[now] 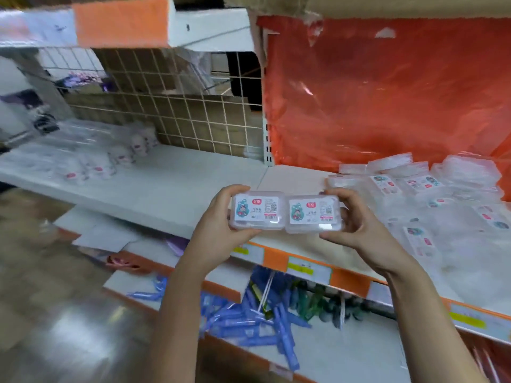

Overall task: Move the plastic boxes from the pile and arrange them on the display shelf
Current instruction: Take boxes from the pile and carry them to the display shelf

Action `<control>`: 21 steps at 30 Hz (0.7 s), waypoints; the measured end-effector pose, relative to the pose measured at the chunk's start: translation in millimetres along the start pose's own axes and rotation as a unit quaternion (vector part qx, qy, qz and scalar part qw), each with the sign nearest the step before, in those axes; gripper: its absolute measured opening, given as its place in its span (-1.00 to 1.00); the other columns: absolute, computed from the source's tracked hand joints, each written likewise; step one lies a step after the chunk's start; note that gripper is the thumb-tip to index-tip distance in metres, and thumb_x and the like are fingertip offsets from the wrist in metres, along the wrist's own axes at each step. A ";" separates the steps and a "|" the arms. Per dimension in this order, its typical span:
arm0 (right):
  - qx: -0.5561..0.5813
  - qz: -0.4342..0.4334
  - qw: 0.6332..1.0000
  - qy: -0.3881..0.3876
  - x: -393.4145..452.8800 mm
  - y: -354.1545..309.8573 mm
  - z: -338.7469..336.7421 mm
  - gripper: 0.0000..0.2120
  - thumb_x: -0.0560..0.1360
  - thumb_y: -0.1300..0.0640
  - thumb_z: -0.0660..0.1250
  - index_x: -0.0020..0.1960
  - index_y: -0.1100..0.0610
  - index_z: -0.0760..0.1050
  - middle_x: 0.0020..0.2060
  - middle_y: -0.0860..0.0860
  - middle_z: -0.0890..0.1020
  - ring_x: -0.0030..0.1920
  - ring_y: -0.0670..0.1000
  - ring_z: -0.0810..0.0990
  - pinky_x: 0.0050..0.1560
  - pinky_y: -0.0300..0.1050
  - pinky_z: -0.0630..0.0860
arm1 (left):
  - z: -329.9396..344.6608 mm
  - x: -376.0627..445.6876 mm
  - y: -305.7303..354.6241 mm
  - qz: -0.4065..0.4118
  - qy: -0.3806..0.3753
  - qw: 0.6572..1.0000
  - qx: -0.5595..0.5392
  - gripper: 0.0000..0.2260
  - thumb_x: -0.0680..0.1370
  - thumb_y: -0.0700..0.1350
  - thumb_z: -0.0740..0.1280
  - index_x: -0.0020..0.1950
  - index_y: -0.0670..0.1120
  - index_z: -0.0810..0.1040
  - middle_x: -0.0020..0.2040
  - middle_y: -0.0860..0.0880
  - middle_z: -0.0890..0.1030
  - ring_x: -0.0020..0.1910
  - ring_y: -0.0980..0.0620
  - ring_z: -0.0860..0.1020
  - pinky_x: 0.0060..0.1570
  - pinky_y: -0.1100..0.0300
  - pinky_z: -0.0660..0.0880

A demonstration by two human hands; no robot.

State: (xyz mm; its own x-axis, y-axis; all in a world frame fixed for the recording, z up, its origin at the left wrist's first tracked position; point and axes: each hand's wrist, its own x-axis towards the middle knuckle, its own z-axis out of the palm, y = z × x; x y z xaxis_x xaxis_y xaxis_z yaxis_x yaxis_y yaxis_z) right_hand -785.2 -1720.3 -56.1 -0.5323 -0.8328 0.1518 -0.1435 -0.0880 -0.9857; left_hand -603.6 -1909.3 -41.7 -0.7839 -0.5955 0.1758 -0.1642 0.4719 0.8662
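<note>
Both grips curl round small boxes: the left hand (221,225) holds the left box (257,210), the right hand (356,222) the right box (313,214), pressed end to end above the front edge of the white display shelf (177,189). Each is clear, rounded plastic with a printed cartoon label. More lie heaped in the pile (431,194) at the shelf's right end, before glossy orange film (387,87).
</note>
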 end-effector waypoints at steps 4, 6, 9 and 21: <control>0.003 -0.022 0.999 -0.034 25.8 -6.6 68.5 -0.41 0.33 0.44 0.44 0.21 -0.03 0.39 0.15 -0.11 0.54 0.12 -0.02 0.55 0.13 -0.07 0.53 | -68.7 -24.6 -26.0 -0.015 0.043 0.999 0.013 -0.40 0.36 -0.21 0.53 0.16 0.32 0.34 0.15 0.09 0.54 0.06 0.19 0.57 0.07 0.13 0.56; 0.010 -0.031 0.998 -0.053 38.8 -9.6 104.7 -0.41 0.32 0.40 0.44 0.20 -0.06 0.40 0.14 -0.09 0.56 0.11 0.02 0.56 0.12 -0.04 0.54 | -103.0 -39.5 -38.9 -0.024 0.063 0.997 0.024 -0.41 0.36 -0.17 0.54 0.16 0.30 0.33 0.14 0.10 0.55 0.06 0.22 0.57 0.07 0.18 0.55; 0.012 -0.040 0.994 -0.099 59.2 -11.3 159.7 -0.41 0.34 0.41 0.44 0.20 -0.09 0.42 0.13 -0.07 0.57 0.13 0.10 0.55 0.12 0.02 0.55 | -150.7 -61.4 -61.4 -0.036 0.093 0.994 0.031 -0.41 0.34 -0.14 0.56 0.15 0.31 0.34 0.14 0.08 0.54 0.04 0.23 0.57 0.05 0.14 0.56; -0.001 -0.057 0.974 -0.219 153.3 -3.1 347.1 -0.36 0.18 -0.21 0.55 0.20 -0.17 0.43 0.15 -0.15 0.58 0.09 -0.07 0.57 0.04 -0.27 0.52 | -299.3 -99.9 -161.0 -0.090 0.233 0.967 0.049 -0.42 0.33 -0.27 0.55 0.17 0.11 0.36 0.09 -0.02 0.60 0.02 0.15 0.62 -0.14 0.26 0.56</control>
State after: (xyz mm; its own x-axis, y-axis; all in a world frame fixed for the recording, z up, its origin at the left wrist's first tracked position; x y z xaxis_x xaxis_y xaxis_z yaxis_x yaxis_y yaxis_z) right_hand -576.8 -2037.4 -55.0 -0.1062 -0.9708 0.2151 -0.1833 -0.1935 -0.9638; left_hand -319.6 -2120.4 -58.7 -0.3858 -0.8913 0.2380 -0.3472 0.3793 0.8577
